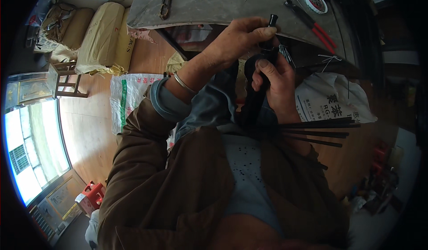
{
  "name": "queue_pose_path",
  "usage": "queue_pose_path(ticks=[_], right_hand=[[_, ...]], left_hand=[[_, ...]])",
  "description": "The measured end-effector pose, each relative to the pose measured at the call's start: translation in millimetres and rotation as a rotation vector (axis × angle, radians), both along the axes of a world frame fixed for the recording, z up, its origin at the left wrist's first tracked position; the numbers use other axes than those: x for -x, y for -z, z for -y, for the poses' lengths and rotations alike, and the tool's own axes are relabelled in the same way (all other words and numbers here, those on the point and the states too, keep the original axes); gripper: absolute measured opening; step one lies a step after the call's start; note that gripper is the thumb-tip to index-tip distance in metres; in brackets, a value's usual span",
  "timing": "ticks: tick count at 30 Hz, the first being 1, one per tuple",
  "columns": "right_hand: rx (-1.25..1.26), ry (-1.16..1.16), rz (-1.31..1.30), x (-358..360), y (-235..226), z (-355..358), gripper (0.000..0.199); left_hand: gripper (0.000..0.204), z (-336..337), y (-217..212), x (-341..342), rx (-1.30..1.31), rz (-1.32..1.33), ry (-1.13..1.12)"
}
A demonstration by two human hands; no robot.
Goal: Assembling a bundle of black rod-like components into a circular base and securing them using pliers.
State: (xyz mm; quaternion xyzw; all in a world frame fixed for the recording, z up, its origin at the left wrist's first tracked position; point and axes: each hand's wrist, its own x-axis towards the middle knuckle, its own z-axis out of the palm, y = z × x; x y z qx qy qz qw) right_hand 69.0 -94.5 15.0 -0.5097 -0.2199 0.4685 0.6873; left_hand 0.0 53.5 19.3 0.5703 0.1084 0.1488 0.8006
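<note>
My left hand is closed, thumb and fingers pinching the upper part of a slim black piece with a flared end. Just below it, my right hand curls its fingers round a long dark object that runs down over my lap, and the thumb lies across it. Whether the flared piece and the dark object are joined is hard to see in the shade. Several thin black rods stick out to the right beneath my right forearm. Their inner ends are hidden.
On the grey table lie snips, red-handled pliers and a round white tub of small metal bits. A white sack is at right. Wrapped bundles and a wooden stool stand at left.
</note>
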Motion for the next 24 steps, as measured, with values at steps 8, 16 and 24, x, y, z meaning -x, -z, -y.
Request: queue_pose_path(ticks=[8, 16, 24], right_hand=[[-0.014, 0.000, 0.005, -1, 6, 0, 0.018], [-0.004, 0.000, 0.038, 0, 6, -1, 0.018], [-0.007, 0.017, 0.046, 1, 10, 1, 0.018]], left_hand=[[0.028, 1, 5, -10, 0.351, 0.015, -0.037], [0.030, 11, -1, -11, 0.139, 0.037, -0.135], [0.028, 11, 4, -12, 0.076, 0.006, -0.147]])
